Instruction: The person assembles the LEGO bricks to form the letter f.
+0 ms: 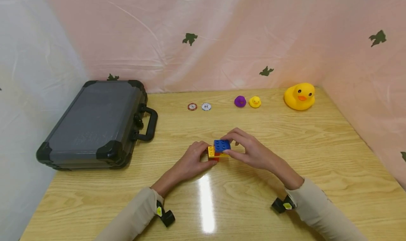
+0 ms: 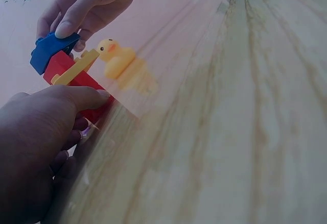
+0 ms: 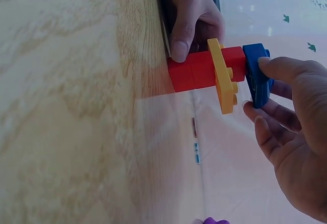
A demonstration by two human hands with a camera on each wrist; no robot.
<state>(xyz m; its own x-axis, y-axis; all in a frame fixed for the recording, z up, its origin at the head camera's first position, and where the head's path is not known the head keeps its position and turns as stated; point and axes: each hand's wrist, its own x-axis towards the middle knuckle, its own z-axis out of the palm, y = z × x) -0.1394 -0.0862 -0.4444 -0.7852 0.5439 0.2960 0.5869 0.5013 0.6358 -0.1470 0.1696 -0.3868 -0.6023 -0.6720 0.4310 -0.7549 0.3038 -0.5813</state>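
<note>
A small tower of toy building bricks stands on the table between the hands. In the right wrist view its base is red bricks (image 3: 191,73), then a flat yellow brick (image 3: 222,81) jutting to one side, then another red brick (image 3: 235,63). My left hand (image 1: 191,160) grips the red base, thumb on the near side. Between thumb and fingers, my right hand (image 1: 253,153) pinches a blue brick (image 1: 222,146) at the tower's top. The blue brick sits slightly tilted against the upper red brick; whether it is fully seated I cannot tell.
A grey hard case (image 1: 95,117) with a black handle (image 1: 151,124) lies at the left. Along the back are a red chip (image 1: 192,106), a white chip (image 1: 206,106), a purple duck (image 1: 240,101), a small yellow duck (image 1: 255,102) and a large yellow duck (image 1: 299,96).
</note>
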